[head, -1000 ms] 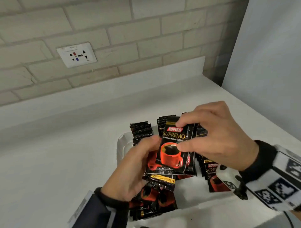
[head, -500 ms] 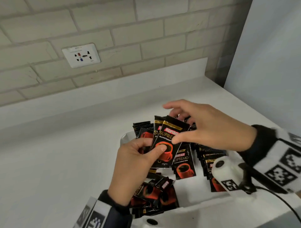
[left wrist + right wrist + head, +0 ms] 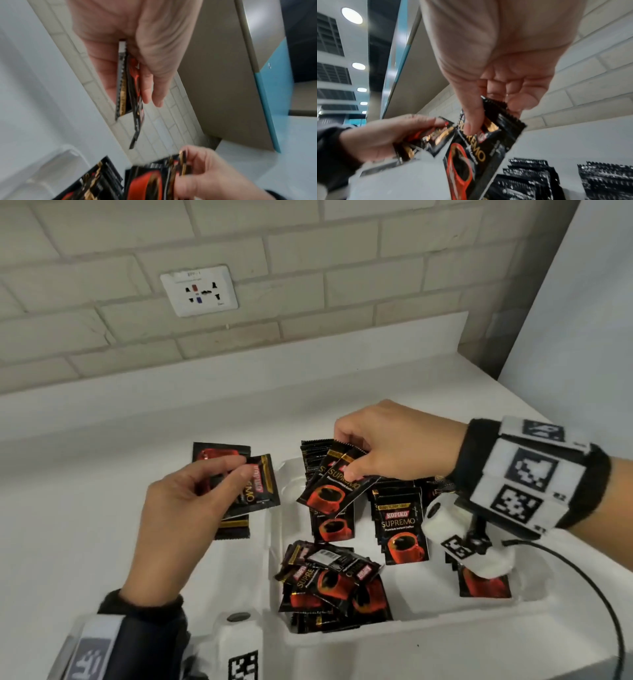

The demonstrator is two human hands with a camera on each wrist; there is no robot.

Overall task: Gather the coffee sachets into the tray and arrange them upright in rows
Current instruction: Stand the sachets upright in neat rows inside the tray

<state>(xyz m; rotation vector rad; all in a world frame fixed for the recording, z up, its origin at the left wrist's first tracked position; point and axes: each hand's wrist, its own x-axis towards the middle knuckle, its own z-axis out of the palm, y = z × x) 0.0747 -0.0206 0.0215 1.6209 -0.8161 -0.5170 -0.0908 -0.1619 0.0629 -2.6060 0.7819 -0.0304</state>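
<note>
Head: your right hand (image 3: 394, 446) pinches two sachets (image 3: 337, 484) by the top seal over the tray (image 3: 376, 642), loose pile at 6 o'clock. Left wrist: left hand (image 3: 130, 54) grips a few sachets. Right wrist: light, floppy, slick foil; pinch the crimped seal edge

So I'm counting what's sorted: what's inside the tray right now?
The white tray holds upright rows of coffee sachets at the back and a loose pile in front. The right hand and its wrist camera cover part of the rows.
</note>
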